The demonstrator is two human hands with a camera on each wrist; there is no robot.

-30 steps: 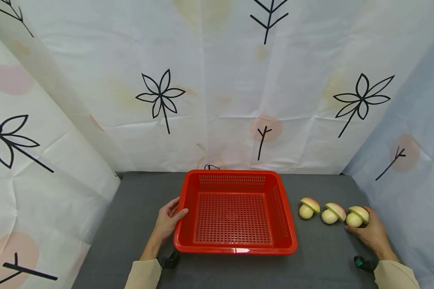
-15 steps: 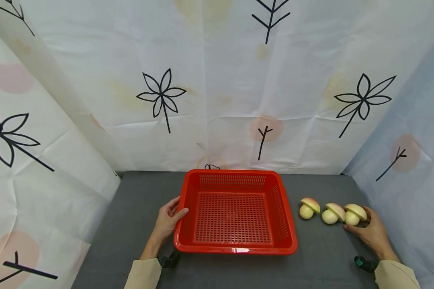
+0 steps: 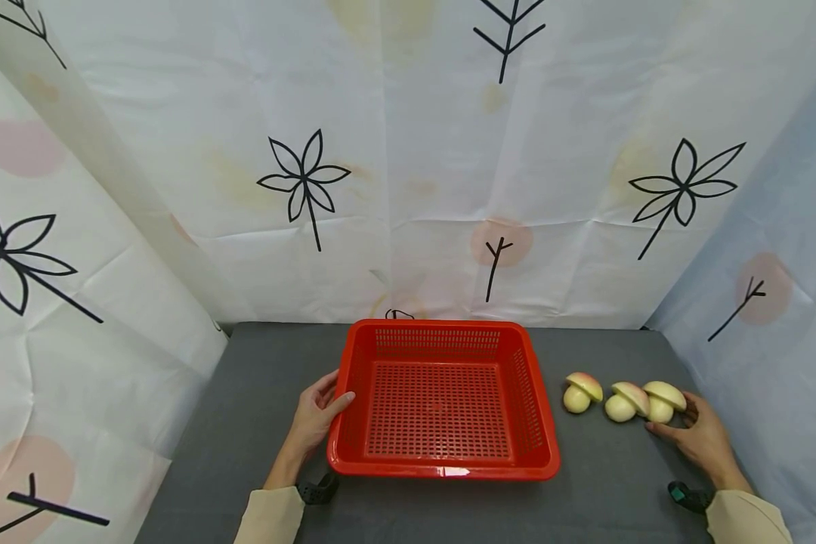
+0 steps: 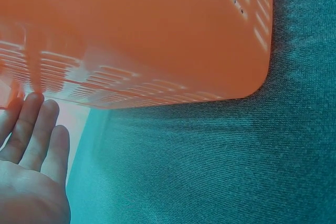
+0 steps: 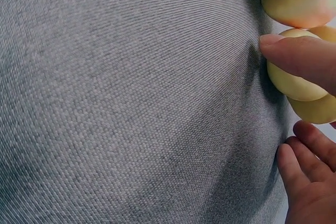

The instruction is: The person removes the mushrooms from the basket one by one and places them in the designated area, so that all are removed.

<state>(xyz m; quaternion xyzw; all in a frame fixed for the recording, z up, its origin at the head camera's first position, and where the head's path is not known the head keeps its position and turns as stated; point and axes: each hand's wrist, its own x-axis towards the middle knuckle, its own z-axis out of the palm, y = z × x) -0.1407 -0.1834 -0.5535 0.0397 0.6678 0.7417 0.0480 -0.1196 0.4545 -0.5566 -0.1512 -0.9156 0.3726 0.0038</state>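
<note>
In the head view, my left hand [image 3: 313, 412] holds the left side of a red plastic basket [image 3: 442, 470], thumb over the rim and fingers outside. The left wrist view shows those fingers, nearly straight, against the slotted wall of the basket [image 4: 157, 40]. At the right, my right hand [image 3: 703, 434] has thumb and index finger around the rightmost toy mushroom [image 3: 661, 408], yellow with a pale stem. In the right wrist view, the thumb lies across this mushroom [image 5: 294, 80]; the other visible fingers are apart from it. A middle mushroom [image 3: 622, 408] touches it, and a third mushroom [image 3: 580, 397] lies left.
The basket stands mid-table on a grey cloth [image 3: 272, 355]. Patterned white curtains [image 3: 415, 151] close off the back and both sides. A black wrist strap [image 3: 318, 489] shows by the left wrist, another strap [image 3: 688, 496] by the right.
The rightmost mushroom has shifted a little left against the middle one and turned slightly, with my right fingers at it. My left hand and the basket have stayed put.
</note>
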